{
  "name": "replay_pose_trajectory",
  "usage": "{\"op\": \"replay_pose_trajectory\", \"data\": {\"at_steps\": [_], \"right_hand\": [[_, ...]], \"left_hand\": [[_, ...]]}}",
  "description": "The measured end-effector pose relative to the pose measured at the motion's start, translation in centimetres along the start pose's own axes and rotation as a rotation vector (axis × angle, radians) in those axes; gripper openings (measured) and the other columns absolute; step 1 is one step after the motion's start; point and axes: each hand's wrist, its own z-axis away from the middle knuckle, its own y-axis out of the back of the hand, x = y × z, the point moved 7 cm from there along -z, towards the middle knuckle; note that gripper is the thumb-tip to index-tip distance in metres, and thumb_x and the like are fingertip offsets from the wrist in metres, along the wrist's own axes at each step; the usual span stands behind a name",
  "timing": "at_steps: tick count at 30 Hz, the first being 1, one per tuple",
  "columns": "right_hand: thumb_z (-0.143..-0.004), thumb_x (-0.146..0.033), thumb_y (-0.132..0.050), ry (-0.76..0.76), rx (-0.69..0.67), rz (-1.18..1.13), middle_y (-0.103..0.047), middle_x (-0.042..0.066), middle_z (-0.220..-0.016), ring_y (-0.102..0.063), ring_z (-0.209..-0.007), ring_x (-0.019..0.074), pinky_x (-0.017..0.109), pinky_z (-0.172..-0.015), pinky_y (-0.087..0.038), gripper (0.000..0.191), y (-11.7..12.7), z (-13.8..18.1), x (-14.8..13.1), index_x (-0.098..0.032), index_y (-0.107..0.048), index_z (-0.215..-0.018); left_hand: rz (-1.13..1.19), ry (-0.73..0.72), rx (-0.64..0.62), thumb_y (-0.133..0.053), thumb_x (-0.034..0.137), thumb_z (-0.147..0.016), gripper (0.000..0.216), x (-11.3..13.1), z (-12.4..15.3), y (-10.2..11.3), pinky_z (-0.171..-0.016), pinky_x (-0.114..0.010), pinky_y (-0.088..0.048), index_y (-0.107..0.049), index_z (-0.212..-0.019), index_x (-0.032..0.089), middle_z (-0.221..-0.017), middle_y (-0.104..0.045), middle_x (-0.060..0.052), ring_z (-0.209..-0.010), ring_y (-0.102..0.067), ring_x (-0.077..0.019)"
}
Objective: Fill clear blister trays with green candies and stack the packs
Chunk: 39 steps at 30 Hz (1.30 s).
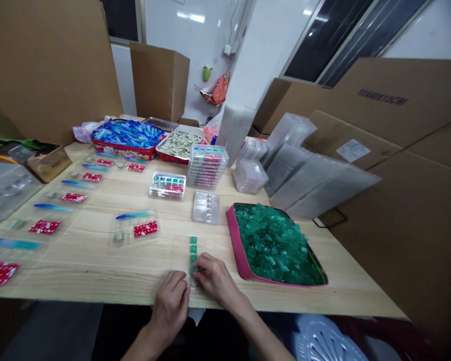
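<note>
A clear plastic tray (pixel 180 254) lies flat near the table's front edge, with a column of several small green squares (pixel 193 249) along its right part. My right hand (pixel 215 277) is over the lower end of that column, thumb and fingertips pinched at a green piece. At the tray's lower left corner rests my left hand (pixel 171 300), its fingers curled together against the plastic; its fingertips are partly hidden. Just right of my right hand stands a pink-rimmed tin (pixel 236 245) heaped with green translucent pieces (pixel 272 240).
Clear packs with blue pens (pixel 133 214) and red patterned packets (pixel 146 228) lie at left. Farther back are a tin of blue pens (pixel 128 133), a tray of small pale pieces (pixel 180 144), stacked filled packs (pixel 207 168) and empty clear trays (pixel 250 175). Cardboard boxes (pixel 406 200) border the right.
</note>
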Motion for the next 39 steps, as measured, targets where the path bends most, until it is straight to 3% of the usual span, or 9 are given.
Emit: {"op": "replay_pose_trajectory", "data": {"at_steps": [3,8,16,21,24,27,31,35,39], "right_hand": [[-0.075,-0.003,-0.061,-0.043,0.02,-0.006,-0.06,0.0,-0.074,-0.056,-0.066,0.0129,0.021,-0.06,-0.04,0.016,-0.2,-0.3,0.6,-0.019,-0.064,-0.074],[-0.079,-0.004,-0.054,0.101,-0.011,0.151,-0.054,-0.001,-0.068,-0.049,-0.058,0.0107,0.021,-0.054,-0.034,0.023,-0.9,0.4,-0.5,-0.017,-0.058,-0.061],[-0.081,-0.009,-0.054,0.185,0.062,0.238,-0.059,0.002,-0.076,-0.053,-0.065,0.0136,0.022,-0.055,-0.038,0.014,-1.0,1.1,-1.6,-0.019,-0.061,-0.073],[-0.088,-0.016,-0.052,0.092,0.28,0.008,-0.064,0.006,-0.092,-0.061,-0.083,0.016,0.024,-0.073,-0.046,0.014,6.6,2.6,0.6,-0.02,-0.064,-0.091],[-0.082,-0.007,-0.051,-0.132,0.394,0.268,-0.066,0.006,-0.087,-0.059,-0.085,0.0196,0.029,-0.076,-0.042,0.019,12.0,4.0,4.9,-0.019,-0.065,-0.084],[-0.074,0.001,-0.051,-0.289,0.254,0.556,-0.068,0.007,-0.091,-0.056,-0.09,0.023,0.033,-0.078,-0.037,0.032,14.0,4.3,8.6,-0.018,-0.067,-0.094],[-0.074,0.0,-0.05,-0.289,0.1,0.63,-0.066,0.007,-0.091,-0.054,-0.092,0.0219,0.032,-0.079,-0.034,0.03,13.6,4.0,10.2,-0.018,-0.067,-0.091],[-0.072,-0.003,-0.05,-0.27,0.241,0.336,-0.063,0.005,-0.088,-0.056,-0.086,0.0193,0.031,-0.079,-0.038,0.025,14.5,4.5,9.7,-0.018,-0.064,-0.086],[-0.069,-0.017,-0.065,-0.308,0.404,-0.362,-0.064,0.001,-0.078,-0.059,-0.075,0.0174,0.029,-0.07,-0.044,0.014,13.9,5.5,8.8,-0.019,-0.064,-0.083]], "left_hand": [[-0.014,-0.007,-0.018,-0.042,0.006,-0.086,0.02,0.0,0.1,-0.1,-0.074,-0.031,-0.051,-0.055,-0.078,0.018,-0.088,-0.061,-0.008,-0.084,-0.059,-0.0184],[-0.037,-0.056,0.022,-0.046,0.007,-0.085,0.014,0.4,0.1,0.2,-0.073,-0.031,-0.052,-0.054,-0.082,0.018,-0.088,-0.061,-0.007,-0.083,-0.059,-0.0185],[-0.066,-0.152,0.04,-0.052,0.012,-0.085,0.008,-0.2,0.8,0.0,-0.077,-0.031,-0.052,-0.056,-0.086,0.019,-0.096,-0.062,-0.008,-0.09,-0.06,-0.0199],[-0.081,-0.144,0.052,-0.052,0.013,-0.085,0.008,-0.2,0.6,-0.1,-0.076,-0.03,-0.051,-0.057,-0.085,0.019,-0.095,-0.062,-0.007,-0.09,-0.06,-0.0195],[-0.088,-0.118,0.062,-0.053,0.014,-0.086,0.007,-0.3,0.3,-0.3,-0.077,-0.032,-0.051,-0.056,-0.084,0.019,-0.095,-0.061,-0.007,-0.09,-0.06,-0.02],[-0.091,-0.11,0.054,-0.052,0.015,-0.086,0.006,-0.5,0.2,-0.6,-0.077,-0.032,-0.051,-0.056,-0.084,0.019,-0.096,-0.061,-0.007,-0.09,-0.059,-0.0203],[-0.097,-0.109,0.059,-0.052,0.015,-0.086,0.007,-0.6,0.2,-0.7,-0.077,-0.032,-0.052,-0.056,-0.083,0.02,-0.095,-0.061,-0.007,-0.09,-0.059,-0.0204],[-0.095,-0.123,0.083,-0.053,0.015,-0.085,0.006,-0.6,0.4,-0.7,-0.076,-0.032,-0.052,-0.056,-0.084,0.02,-0.095,-0.061,-0.007,-0.09,-0.06,-0.0205],[-0.09,-0.104,0.07,-0.054,0.014,-0.084,0.006,-1.0,0.5,-0.9,-0.077,-0.034,-0.052,-0.057,-0.085,0.02,-0.097,-0.061,-0.007,-0.091,-0.06,-0.0211]]}}
